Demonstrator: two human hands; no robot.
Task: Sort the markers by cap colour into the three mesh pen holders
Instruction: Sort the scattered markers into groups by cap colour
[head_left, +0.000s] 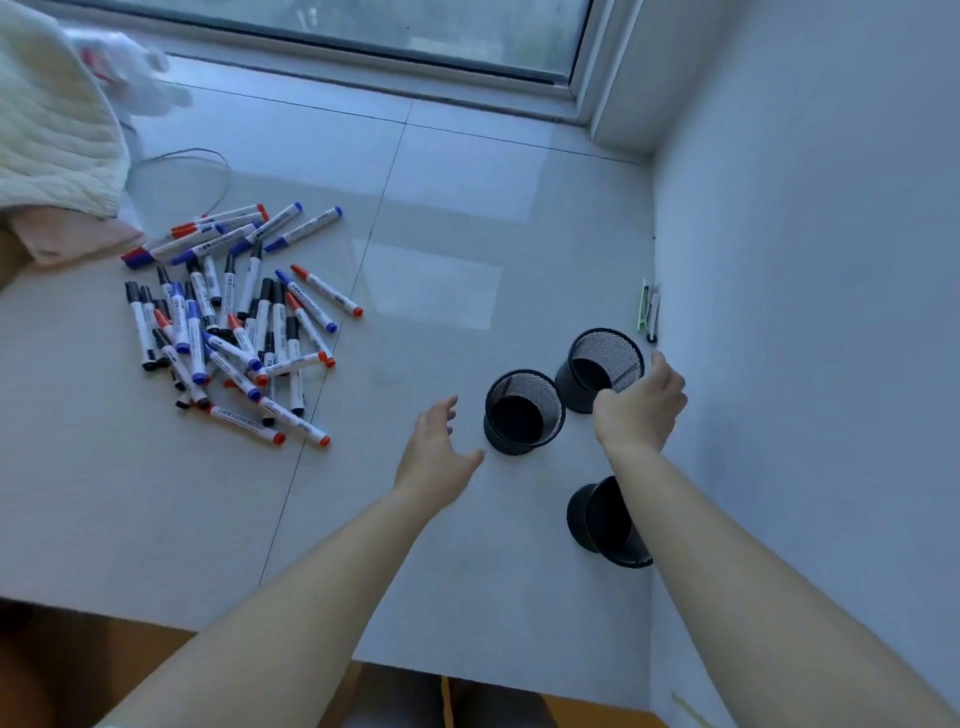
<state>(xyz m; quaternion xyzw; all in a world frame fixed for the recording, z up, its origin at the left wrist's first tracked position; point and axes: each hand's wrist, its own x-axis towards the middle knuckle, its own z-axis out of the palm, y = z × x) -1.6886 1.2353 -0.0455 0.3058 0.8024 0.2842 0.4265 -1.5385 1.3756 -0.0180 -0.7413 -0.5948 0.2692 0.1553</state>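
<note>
- Lying in a loose heap at the left of the frame, the markers (228, 322) have white barrels and red, blue or black caps, and they overlap at many angles on the pale tiled ledge (441, 249).
- Three black mesh pen holders stand at centre right, well apart from the heap: the middle holder (523, 413), the far holder (597, 366) just beside it toward the wall, and the near holder (597, 519) lower in the frame (partly hidden behind the right forearm).
- None of the three holders shows a marker inside.
- The right hand (641, 408) is at the far holder's rim, fingers curled over its near edge and gripping it.
- The left hand (439, 449) hovers just left of the middle holder, fingers spread apart and relaxed, touching nothing.
- A small green and white clip (647, 312) lies against the wall (805, 260) at right, above the far holder.
- A cream knitted cloth (47, 119) fills the upper left corner, near the heap.
- A window frame (363, 67) runs along the top.
</note>
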